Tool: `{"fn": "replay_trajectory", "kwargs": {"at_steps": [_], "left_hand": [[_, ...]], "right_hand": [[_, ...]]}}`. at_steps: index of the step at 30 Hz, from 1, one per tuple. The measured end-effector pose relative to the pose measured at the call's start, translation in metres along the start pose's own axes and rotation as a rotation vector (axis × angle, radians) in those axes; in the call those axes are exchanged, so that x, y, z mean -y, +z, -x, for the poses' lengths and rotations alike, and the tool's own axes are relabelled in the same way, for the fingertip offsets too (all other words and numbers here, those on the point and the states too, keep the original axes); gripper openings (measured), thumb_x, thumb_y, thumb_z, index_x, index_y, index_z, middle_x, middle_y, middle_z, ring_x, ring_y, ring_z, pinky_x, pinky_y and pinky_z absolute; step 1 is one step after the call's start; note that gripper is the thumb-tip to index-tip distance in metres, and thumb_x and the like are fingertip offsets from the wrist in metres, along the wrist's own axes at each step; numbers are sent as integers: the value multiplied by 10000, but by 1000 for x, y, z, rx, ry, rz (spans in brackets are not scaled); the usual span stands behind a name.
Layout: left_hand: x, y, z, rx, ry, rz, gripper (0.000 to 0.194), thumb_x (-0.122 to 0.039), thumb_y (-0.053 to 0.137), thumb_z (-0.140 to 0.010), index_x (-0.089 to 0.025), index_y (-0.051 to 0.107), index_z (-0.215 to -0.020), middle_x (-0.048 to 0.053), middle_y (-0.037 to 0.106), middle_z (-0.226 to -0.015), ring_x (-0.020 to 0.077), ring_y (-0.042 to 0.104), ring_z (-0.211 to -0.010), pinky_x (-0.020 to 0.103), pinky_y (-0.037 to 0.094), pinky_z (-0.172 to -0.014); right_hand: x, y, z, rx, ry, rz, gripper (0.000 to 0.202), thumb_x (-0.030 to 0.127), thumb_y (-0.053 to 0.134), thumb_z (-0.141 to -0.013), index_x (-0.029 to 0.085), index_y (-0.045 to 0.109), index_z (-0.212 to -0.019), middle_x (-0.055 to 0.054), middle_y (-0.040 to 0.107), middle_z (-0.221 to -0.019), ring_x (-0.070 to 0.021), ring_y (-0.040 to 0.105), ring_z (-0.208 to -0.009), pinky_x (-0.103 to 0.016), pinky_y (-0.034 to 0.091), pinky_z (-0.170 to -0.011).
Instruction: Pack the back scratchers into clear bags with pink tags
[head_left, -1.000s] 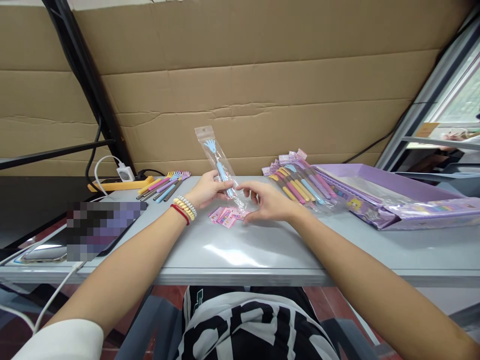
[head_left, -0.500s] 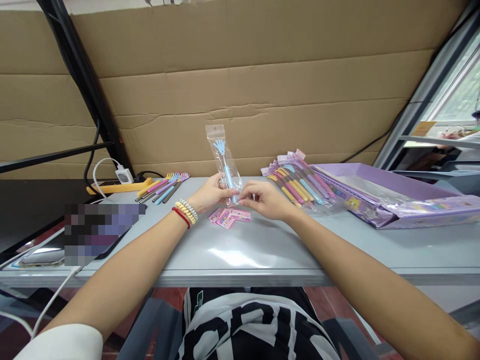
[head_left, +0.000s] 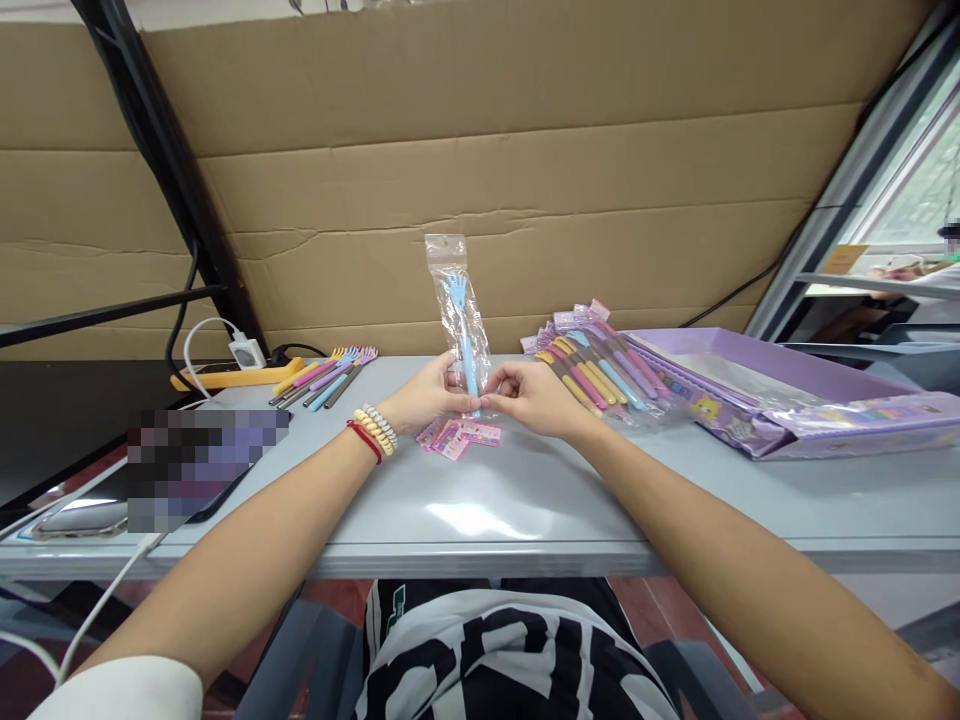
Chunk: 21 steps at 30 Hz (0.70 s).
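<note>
While both hands meet above the table (head_left: 600, 500): one clear bag (head_left: 445, 255), near upright, one blue pen (head_left: 468, 360) inside. Left hand (head_left: 430, 397): fingers pinched on the bag's lower end. Right hand (head_left: 534, 398): fingers pinched at the same end. Pink cards (head_left: 454, 438), several, just below. Bagged pens (head_left: 600, 365), one fanned pile, beside a purple box (head_left: 772, 400). Loose pens (head_left: 326, 376), one group, beyond the left wrist.

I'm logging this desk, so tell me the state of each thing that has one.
Left hand, pinching the clear bag
Right hand, pinching the bag's bottom
Clear bag, held nearly upright
Blue stick, inside the bag
Pink cards, lying loose, overlapping
Unwrapped sticks, lying side by side
Bagged sticks, piled, fanned
Purple box, open
White charger, cable attached
</note>
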<state>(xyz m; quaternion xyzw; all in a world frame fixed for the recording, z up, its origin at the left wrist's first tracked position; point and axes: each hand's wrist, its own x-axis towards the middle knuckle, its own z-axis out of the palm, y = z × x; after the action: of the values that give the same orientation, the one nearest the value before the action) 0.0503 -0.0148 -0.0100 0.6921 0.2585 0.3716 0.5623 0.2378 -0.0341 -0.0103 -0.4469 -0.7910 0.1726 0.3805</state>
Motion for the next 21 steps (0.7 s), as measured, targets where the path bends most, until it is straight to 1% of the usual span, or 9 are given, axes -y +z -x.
{"fn": "replay_trajectory", "kwargs": {"at_steps": [3, 4, 6, 8, 11, 14, 16, 18, 21], "left_hand": [[0, 1, 1, 55, -61, -48, 617, -71, 712, -615, -183, 483, -1177, 37, 639, -895, 126, 620, -725, 267, 506, -652], [-1, 1, 1, 61, -101, -90, 604, -50, 693, -603, -177, 503, -1162, 25, 635, -850, 115, 606, -668, 243, 496, -596], [-3, 1, 2, 46, -214, -165, 502, -25, 647, -580, -150, 559, -1058, -7, 607, -713, 92, 551, -534, 199, 441, -470], [-5, -2, 2, 33, -358, -187, 360, -29, 611, -563, -124, 589, -909, -17, 572, -606, 88, 508, -450, 191, 403, -399], [-8, -10, 2, 107, -529, -154, 260, -64, 617, -559, -117, 597, -812, 24, 616, -619, 120, 550, -453, 220, 443, -398], [-8, -17, 2, 187, -571, -120, 253, -86, 637, -560, -113, 618, -811, 48, 653, -656, 136, 587, -479, 231, 478, -425], [-7, -19, 2, 190, -578, -115, 246, -82, 630, -554, -107, 626, -799, 41, 646, -625, 131, 582, -468, 226, 482, -428], [-6, -18, 1, 155, -580, -131, 272, -70, 621, -536, -112, 633, -805, 27, 637, -595, 128, 563, -441, 223, 465, -405], [-7, -19, -1, 24, -533, -132, 310, -49, 616, -516, -133, 636, -814, 17, 643, -603, 134, 570, -473, 224, 459, -415]], "right_hand": [[-3, -1, -1, -33, 31, 24, 284, 354, 681, -699, 177, 539, -870, 29, 560, -632, -120, 507, -579, -243, 357, -548], [-3, -2, -1, -25, 44, 34, 356, 370, 697, -688, 178, 522, -930, 21, 582, -675, -127, 526, -603, -244, 366, -554], [-3, -4, -1, 2, 72, 61, 465, 377, 719, -673, 178, 492, -1028, 3, 615, -750, -138, 558, -645, -246, 382, -567], [-1, -6, 0, 2, 104, 95, 461, 330, 705, -694, 179, 480, -1068, -5, 630, -771, -143, 577, -666, -245, 393, -583], [0, -9, 0, -11, 146, 126, 400, 274, 659, -730, 173, 481, -1073, -3, 638, -755, -144, 589, -678, -241, 399, -598], [-4, -8, -1, 37, 158, 182, 315, 289, 630, -743, 169, 516, -1011, -4, 641, -734, -147, 585, -675, -239, 390, -588], [-8, -8, -3, 103, 155, 241, 218, 278, 602, -751, 172, 545, -933, -3, 637, -706, -144, 574, -652, -239, 379, -575], [-12, -7, -4, 163, 139, 291, 124, 242, 574, -753, 175, 562, -857, -6, 635, -692, -140, 560, -633, -239, 370, -570], [-18, -7, -4, 220, 62, 327, 48, 183, 536, -754, 176, 578, -779, -22, 637, -700, -140, 544, -635, -242, 360, -579]]}}
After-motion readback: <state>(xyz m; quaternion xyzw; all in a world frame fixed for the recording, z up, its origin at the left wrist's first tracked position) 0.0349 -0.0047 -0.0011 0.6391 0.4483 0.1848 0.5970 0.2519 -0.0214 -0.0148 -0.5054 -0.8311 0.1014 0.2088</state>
